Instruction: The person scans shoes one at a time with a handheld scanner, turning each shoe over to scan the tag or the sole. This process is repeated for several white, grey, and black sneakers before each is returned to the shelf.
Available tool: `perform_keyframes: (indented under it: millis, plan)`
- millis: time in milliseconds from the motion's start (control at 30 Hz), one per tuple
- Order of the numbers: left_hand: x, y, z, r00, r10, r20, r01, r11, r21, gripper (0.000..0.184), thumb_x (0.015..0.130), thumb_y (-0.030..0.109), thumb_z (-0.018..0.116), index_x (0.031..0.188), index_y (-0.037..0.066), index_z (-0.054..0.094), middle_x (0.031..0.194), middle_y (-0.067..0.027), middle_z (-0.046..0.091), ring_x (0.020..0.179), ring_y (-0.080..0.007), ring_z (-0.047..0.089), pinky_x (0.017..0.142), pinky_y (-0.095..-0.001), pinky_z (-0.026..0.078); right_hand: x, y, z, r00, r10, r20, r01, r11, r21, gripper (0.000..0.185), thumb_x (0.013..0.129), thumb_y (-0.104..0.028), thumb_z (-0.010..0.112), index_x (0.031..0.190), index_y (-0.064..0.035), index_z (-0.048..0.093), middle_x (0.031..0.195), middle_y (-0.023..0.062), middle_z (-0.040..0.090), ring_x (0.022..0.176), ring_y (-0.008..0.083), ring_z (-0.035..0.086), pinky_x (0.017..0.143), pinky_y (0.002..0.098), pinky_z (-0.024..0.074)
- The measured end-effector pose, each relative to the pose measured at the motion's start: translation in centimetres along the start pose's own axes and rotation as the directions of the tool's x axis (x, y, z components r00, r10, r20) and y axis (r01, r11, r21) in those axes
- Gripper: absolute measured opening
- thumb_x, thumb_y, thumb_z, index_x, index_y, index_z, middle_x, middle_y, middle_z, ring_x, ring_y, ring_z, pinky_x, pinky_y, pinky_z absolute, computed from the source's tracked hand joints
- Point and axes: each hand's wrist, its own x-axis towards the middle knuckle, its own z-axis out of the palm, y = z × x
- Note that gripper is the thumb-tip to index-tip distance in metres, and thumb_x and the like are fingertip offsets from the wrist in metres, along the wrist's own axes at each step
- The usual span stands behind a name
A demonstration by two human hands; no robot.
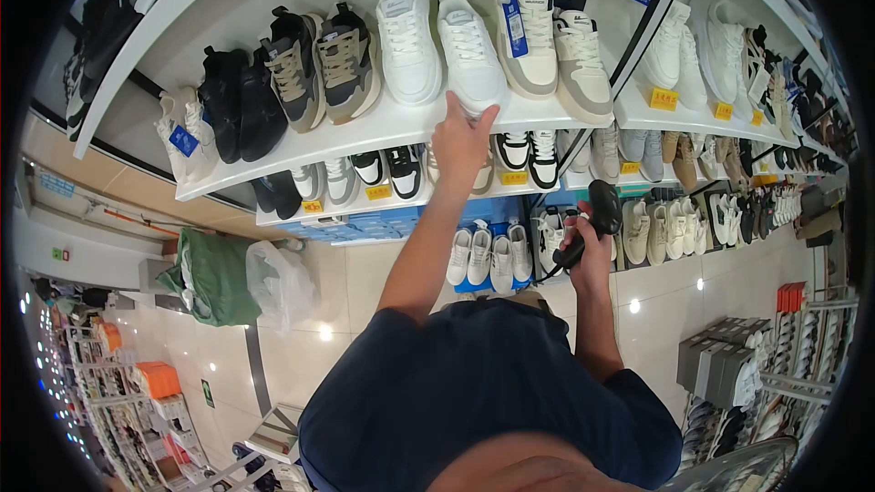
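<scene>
My left hand [463,138] reaches up to the front edge of the upper shelf, thumb and forefinger either side of the toe of a white lace-up sneaker [470,47]. The sneaker rests on the shelf, toe towards me. Its white mate [408,41] stands just to the left. On the right is a beige and grey pair, one shoe [529,32] carrying a blue tag [516,24]. Lower down, my right hand [592,255] is wrapped round the handle of a black handheld device [605,208] with a rounded head; its exact kind is unclear.
The white upper shelf [301,153] also bears black shoes [264,105]. More sneakers [492,257] stand on lower levels, with yellow price cards [515,179]. A green sack [219,278] and a clear plastic bag [276,282] lie on the tiled floor. Grey boxes [720,360] are stacked at right.
</scene>
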Motion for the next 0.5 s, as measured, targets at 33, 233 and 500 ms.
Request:
perform_keyframes:
  millis: [33, 233, 500]
  plan:
    - [0.2, -0.1, 0.1, 1.0, 0.0, 0.001, 0.0, 1.0, 0.0, 0.091, 0.084, 0.052, 0.07, 0.139, -0.014, 0.041, 0.077, -0.0228, 0.069, 0.079, -0.042, 0.068, 0.073, -0.0485, 0.053, 0.0, 0.1, -0.2, 1.0, 0.0, -0.001, 0.0, 1.0, 0.0, 0.042, 0.095, -0.011, 0.061, 0.133, 0.0007, 0.048, 0.095, 0.0123, 0.064, 0.065, 0.0126, 0.057, 0.057, 0.0282, 0.0486]
    - [0.5, 0.0, -0.6, 0.993, 0.104, -0.063, -0.099, 0.992, 0.074, 0.083, 0.086, 0.045, 0.071, 0.135, -0.016, 0.045, 0.071, -0.0212, 0.069, 0.071, -0.0358, 0.07, 0.067, -0.0412, 0.054, 0.2, 0.1, -0.5, 1.0, 0.0, -0.002, 0.0, 1.0, 0.02, 0.041, 0.095, -0.011, 0.061, 0.132, -0.0001, 0.048, 0.094, 0.0125, 0.064, 0.064, 0.0128, 0.057, 0.057, 0.0281, 0.0489]
    - [3.7, -2.2, -5.3, 0.828, 0.203, -0.522, -0.275, 0.96, -0.063, 0.077, 0.078, 0.029, 0.081, 0.137, -0.006, 0.047, 0.114, -0.0229, 0.063, 0.105, -0.0371, 0.059, 0.093, -0.043, 0.046, 0.1, 0.2, -0.7, 1.0, -0.001, -0.015, 0.001, 1.0, 0.002, 0.04, 0.094, -0.01, 0.06, 0.132, -0.0004, 0.048, 0.093, 0.0117, 0.063, 0.064, 0.0129, 0.057, 0.057, 0.0282, 0.0488]
